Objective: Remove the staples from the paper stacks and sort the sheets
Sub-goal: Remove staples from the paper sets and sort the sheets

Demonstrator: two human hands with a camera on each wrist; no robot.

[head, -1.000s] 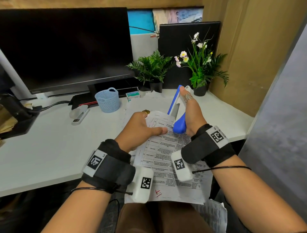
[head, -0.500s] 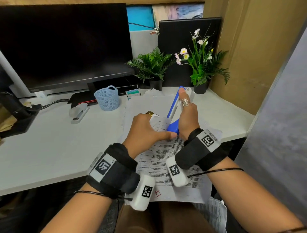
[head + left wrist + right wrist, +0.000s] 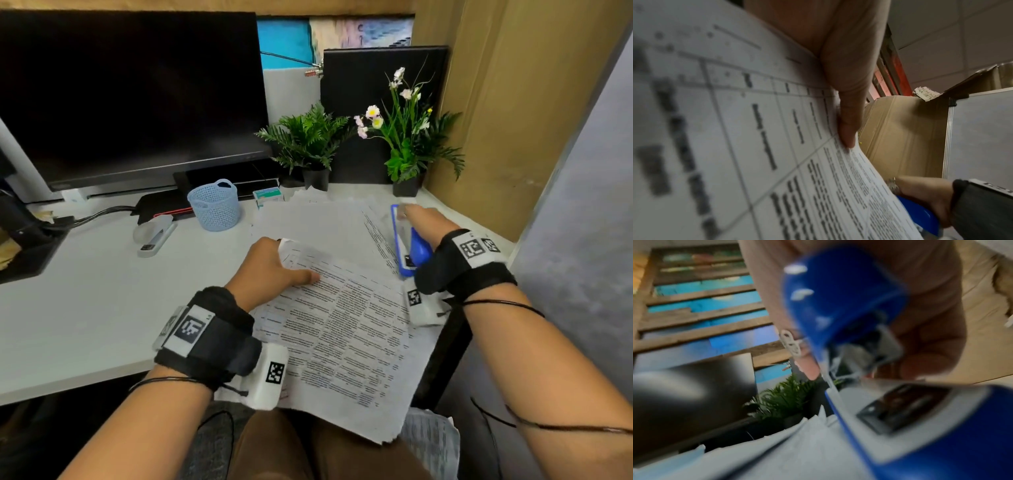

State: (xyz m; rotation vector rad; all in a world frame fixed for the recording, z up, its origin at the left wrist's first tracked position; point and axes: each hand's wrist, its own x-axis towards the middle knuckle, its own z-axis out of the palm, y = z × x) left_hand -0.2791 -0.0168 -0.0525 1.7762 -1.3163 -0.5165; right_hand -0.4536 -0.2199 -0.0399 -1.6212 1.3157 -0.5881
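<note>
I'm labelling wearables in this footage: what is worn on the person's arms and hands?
Bare forearms, no sleeves. Each wrist carries a black strap with square black-and-white code tags and a white camera pod. Thin dark cords loop each forearm. A ring sits on the right hand.

Even indoor light, soft focus close up

The head view is bright and mostly sharp, bowed at its edges, with faint shadows. The left wrist view blurs the near print; the right wrist view is smeared by motion blur throughout.

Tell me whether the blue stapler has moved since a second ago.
Yes. The right hand has carried the blue stapler right, off the paper stack's corner, down beside the flower pot.
</note>
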